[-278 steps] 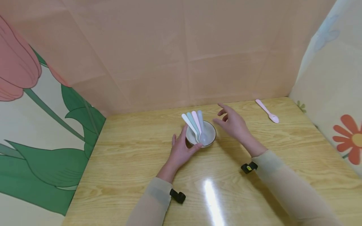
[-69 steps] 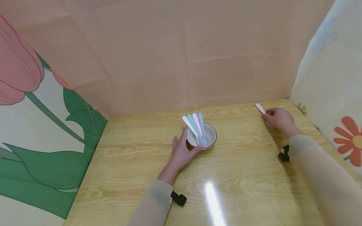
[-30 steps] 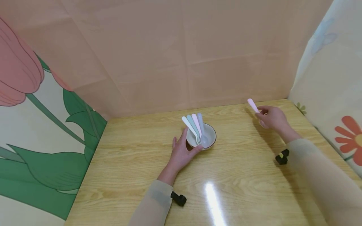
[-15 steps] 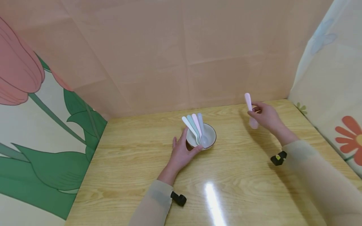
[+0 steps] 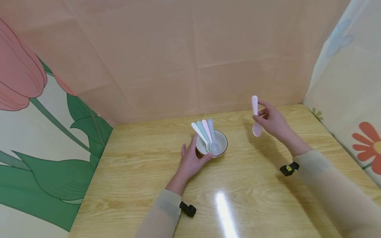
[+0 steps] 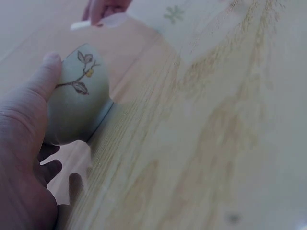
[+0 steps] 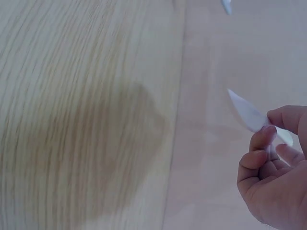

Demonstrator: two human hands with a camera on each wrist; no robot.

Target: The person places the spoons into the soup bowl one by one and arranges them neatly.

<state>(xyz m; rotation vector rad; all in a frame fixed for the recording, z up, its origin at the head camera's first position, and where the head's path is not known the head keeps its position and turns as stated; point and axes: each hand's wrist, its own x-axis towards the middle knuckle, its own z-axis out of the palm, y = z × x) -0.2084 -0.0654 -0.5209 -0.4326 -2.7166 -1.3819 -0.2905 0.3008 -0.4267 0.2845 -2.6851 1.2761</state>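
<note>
My left hand [image 5: 190,162] grips the near left side of a small white bowl [image 5: 221,142], thumb and fingers around its rim. In the left wrist view the outer wall of the bowl [image 6: 76,105] shows a painted branch with leaves. Several spoons lean in the bowl: a white spoon [image 5: 198,130], a green one, a pink one and a grey-blue spoon [image 5: 211,127], handles pointing up and back. To the right, my right hand [image 5: 274,122] pinches a pink spoon [image 5: 254,105] by its handle, above the table, with the spoon's bowl end hanging down.
The wooden table [image 5: 143,172] reaches back to a plain pinkish backdrop [image 5: 154,66]. Flower-printed panels stand at the left and right sides. A bright light reflection [image 5: 224,211] lies on the table near the front.
My right hand has picked the pink spoon up from the back right of the table and carried it left, turning it nearly upright. The left hand has stayed on the bowl.
</note>
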